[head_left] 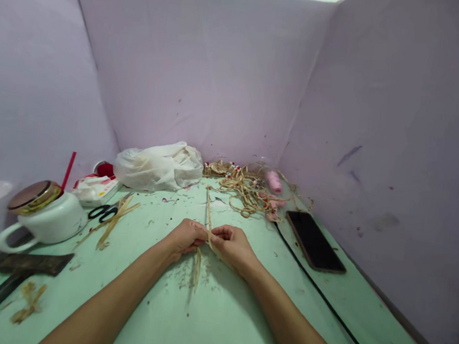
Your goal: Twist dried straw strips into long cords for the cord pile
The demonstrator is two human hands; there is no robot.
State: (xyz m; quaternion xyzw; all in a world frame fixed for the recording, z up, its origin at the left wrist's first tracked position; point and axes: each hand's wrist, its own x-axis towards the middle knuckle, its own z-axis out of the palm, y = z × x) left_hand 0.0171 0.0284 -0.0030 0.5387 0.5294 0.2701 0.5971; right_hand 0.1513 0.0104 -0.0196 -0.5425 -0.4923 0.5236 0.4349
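My left hand (185, 238) and my right hand (233, 247) meet at the middle of the pale green table (213, 323). Both are closed in a pinch on a thin straw strip (209, 213). The strip runs from the far side of the table toward my fingers, and its frayed end (197, 270) hangs below my left hand onto the table. Small straw crumbs lie scattered around that end.
A tangle of braided straw cord (244, 187) and a pink thread spool (273, 181) lie at the back. A phone (315, 240) with a black cable sits to the right. On the left are black scissors (104, 212), loose strips, a white lidded mug (47, 213), a plastic bag (158, 165) and a dark blade (31, 263).
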